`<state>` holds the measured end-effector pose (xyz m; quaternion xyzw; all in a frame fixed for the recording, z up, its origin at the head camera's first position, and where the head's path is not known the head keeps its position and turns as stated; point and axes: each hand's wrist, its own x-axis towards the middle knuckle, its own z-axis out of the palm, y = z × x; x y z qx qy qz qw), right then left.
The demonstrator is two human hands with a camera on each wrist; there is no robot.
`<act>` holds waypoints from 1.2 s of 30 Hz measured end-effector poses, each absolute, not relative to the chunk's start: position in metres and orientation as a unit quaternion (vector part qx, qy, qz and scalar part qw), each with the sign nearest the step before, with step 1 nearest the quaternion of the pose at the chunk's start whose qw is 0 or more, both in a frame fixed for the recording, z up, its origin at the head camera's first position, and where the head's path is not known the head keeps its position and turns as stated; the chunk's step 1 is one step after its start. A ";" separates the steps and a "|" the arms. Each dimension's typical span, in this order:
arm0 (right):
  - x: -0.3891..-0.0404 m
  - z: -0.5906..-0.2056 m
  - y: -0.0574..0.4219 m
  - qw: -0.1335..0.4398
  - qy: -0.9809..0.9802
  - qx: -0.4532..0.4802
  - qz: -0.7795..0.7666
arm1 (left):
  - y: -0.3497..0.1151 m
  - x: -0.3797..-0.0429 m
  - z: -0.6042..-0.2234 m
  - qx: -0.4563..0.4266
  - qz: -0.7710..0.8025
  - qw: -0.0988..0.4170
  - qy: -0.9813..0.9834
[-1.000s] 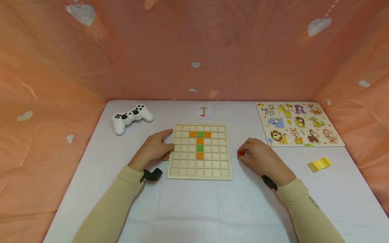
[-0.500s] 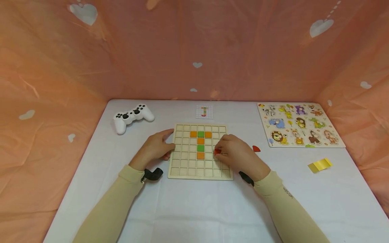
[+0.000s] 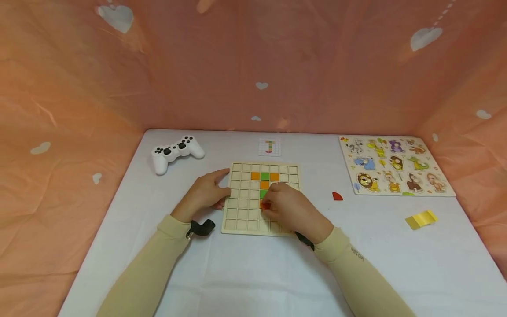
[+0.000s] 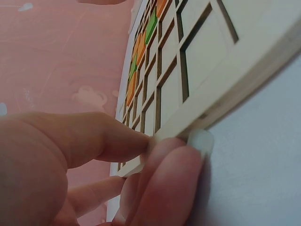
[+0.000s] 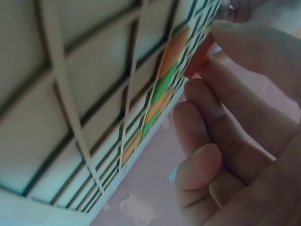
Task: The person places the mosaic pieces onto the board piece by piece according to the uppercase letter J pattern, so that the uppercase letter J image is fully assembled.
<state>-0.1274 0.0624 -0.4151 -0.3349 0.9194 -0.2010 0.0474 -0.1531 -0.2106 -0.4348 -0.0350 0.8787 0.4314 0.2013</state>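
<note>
A wooden grid board (image 3: 239, 213) lies on the table with orange and green square tiles set in a T-like pattern. My left hand (image 3: 202, 193) holds the board's left edge, its thumb and fingertips at the rim (image 4: 178, 127) in the left wrist view. My right hand (image 3: 291, 207) is over the board's lower middle, pinching a small red piece (image 5: 201, 59) between thumb and finger. The piece is close to the lowest orange tile (image 5: 174, 52). On the table right of the board lies a red quarter-circle piece (image 3: 337, 196).
A pattern card (image 3: 270, 147) with a J-shaped figure lies behind the board. The white game controller (image 3: 178, 152) is at back left. An animal puzzle board (image 3: 396, 165) and a folded yellow strip (image 3: 421, 219) are to the right.
My right hand has carried the red piece leftward from the table right of the board to over its lower middle, uncovering the red quarter-circle. The left hand has stayed at the board's edge.
</note>
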 end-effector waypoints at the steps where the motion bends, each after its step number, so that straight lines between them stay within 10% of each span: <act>1: -0.126 -0.416 0.062 0.049 0.919 -0.337 -0.201 | -0.210 -0.153 -0.435 -0.034 0.431 0.201 0.879; 36: -0.119 -0.424 0.057 0.056 0.922 -0.343 -0.171 | -0.211 -0.153 -0.433 -0.024 0.430 0.200 0.880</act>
